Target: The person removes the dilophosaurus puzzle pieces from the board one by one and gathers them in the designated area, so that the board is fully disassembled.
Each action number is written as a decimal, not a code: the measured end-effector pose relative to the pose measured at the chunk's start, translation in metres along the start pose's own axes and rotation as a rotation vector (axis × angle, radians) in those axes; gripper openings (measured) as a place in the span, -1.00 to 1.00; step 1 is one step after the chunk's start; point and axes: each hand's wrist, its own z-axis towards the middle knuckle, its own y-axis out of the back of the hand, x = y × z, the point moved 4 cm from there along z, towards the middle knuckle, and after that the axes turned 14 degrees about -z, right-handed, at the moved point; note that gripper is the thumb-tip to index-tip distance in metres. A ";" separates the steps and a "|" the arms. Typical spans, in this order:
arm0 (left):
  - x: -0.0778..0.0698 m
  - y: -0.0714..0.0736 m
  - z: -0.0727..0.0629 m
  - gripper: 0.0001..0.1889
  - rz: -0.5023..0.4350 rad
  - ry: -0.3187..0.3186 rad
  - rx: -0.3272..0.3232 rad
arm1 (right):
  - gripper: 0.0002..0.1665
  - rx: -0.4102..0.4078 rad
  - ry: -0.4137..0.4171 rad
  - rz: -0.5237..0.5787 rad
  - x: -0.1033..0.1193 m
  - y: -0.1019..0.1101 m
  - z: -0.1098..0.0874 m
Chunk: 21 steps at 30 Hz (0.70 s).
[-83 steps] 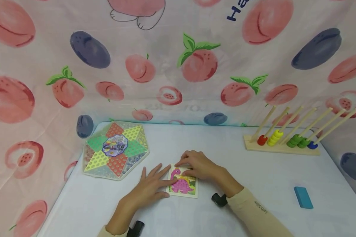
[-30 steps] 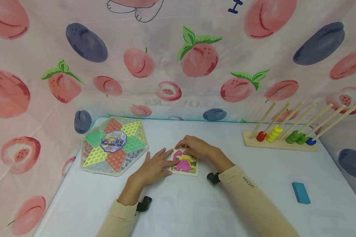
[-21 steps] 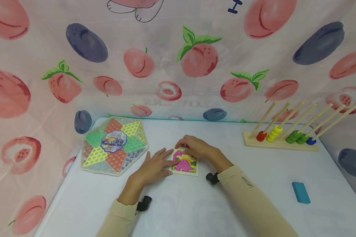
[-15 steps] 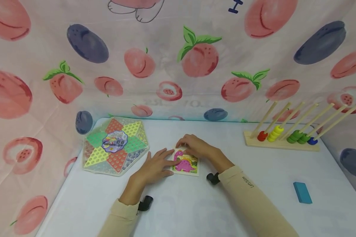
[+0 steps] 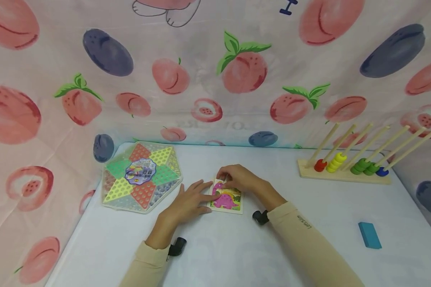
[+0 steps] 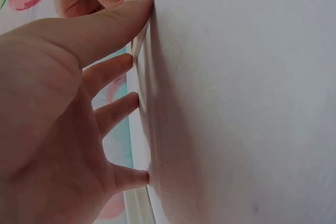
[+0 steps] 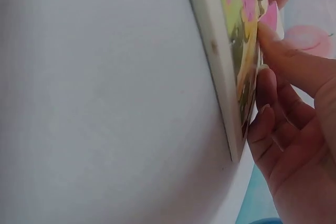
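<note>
Puzzle [image 5: 228, 202] approx. full bar pink pc [image 7: 270, 17], tilted, not flush, apparently pinched by R hand [image 5: 239, 178]; L hand [image 5: 187, 204] fingers spread, one on board; other gaps hidden.

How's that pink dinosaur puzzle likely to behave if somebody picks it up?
The dinosaur puzzle would probably stay stiff, since its pale edge looks thick and straight. Rolling seems unlikely, given its flat, square shape. Tipped, though, it might shed pieces: one pink piece sticks up above the surface.
</note>
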 end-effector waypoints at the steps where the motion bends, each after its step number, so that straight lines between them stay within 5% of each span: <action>1: 0.000 0.000 0.000 -0.48 -0.001 -0.002 -0.001 | -0.75 -0.006 -0.002 0.001 0.000 0.000 0.000; 7: 0.000 -0.001 0.001 -0.47 0.001 -0.018 -0.017 | -0.87 -0.058 -0.031 -0.016 0.001 0.002 -0.004; 21: -0.003 -0.001 0.000 -0.47 0.002 -0.013 -0.020 | -0.82 -0.116 -0.104 0.148 -0.009 0.015 -0.021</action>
